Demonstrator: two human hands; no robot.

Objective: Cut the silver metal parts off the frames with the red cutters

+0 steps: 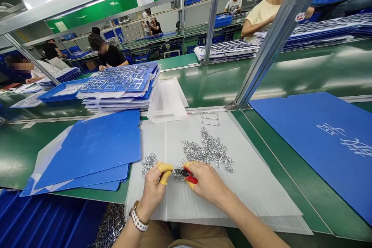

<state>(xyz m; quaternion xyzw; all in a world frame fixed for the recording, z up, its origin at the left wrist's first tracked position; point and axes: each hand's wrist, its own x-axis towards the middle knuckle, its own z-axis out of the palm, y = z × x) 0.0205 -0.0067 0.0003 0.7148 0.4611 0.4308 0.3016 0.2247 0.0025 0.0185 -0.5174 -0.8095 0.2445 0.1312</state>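
My right hand (203, 180) grips red-handled cutting pliers (190, 176), their dark jaws pointing left toward my other hand. Yellow finger covers are on fingers of both hands. My left hand (155, 182), with a watch at the wrist, pinches at the tip of the pliers; whatever small piece it holds is too small to make out. Beneath the pliers lies a little heap of shiny metal pieces (177, 175). A larger pile of the same pieces (206, 149) spreads behind, and a smaller pile (148, 162) sits left. A rectangular metal frame (210, 118) lies at the back of the white sheets (203, 205).
Blue plastic sheets (90, 151) lie at left, before a stack topped with metal frames (116, 79). Another blue sheet (319, 135) is at right. A metal post (261, 54) rises beyond the bench. Blue bins (49, 217) stand lower left. Several people work across the line.
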